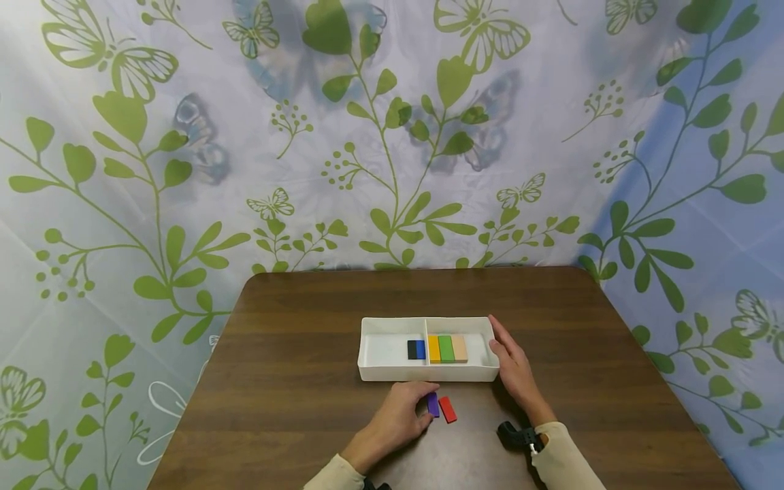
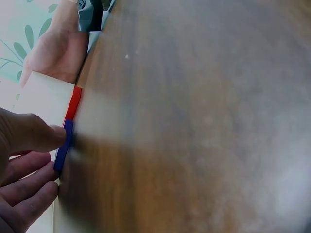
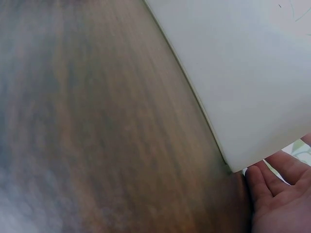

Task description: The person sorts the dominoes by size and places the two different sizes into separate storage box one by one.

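My left hand (image 1: 398,415) pinches a small purple block (image 1: 433,405) on the table, in front of the white box. In the left wrist view the thumb lies on that block (image 2: 64,145), with the fingers on its other side. Just right of it lies a red block (image 1: 448,410), apart from the hand. The white box (image 1: 392,374) has a divider (image 1: 426,327). Against the right end of the box rests my right hand (image 1: 517,371), fingers extended along the wall; in the right wrist view its fingertips touch the box's corner.
In the left compartment, black (image 1: 412,350) and blue (image 1: 420,350) blocks stand against the divider. The right compartment holds yellow (image 1: 434,349), green (image 1: 446,349) and beige (image 1: 459,348) blocks in a row. Beneath is a brown wooden table (image 1: 294,381); a patterned curtain (image 1: 392,136) hangs behind.
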A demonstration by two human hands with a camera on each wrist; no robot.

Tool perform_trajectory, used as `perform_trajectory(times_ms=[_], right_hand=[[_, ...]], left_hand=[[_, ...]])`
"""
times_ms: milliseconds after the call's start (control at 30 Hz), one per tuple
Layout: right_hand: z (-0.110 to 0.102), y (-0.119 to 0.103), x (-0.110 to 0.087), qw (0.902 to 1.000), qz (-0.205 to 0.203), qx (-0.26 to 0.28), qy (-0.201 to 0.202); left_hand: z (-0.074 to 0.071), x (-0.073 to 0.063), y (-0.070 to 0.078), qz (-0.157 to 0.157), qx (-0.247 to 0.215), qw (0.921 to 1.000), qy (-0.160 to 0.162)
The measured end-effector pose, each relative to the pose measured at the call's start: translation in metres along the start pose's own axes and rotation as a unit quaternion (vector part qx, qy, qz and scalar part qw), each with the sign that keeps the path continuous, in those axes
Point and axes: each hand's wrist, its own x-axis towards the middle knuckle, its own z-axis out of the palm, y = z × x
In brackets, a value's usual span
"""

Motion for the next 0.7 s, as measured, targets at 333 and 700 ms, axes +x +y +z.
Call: perform_trajectory(times_ms=[333,700], right_hand=[[0.001,0.001,0.0,1.0,-0.001,0.0,0.001],[0.0,-0.001,-0.001,0.9999,-0.011,0.005,0.004]], left_hand=[[-0.003,-0.002,-0.001,0.008,-0.009,0.9999,0.006],[-0.033,0.002,0.003,0.037,-0.027,0.9989,0.001]])
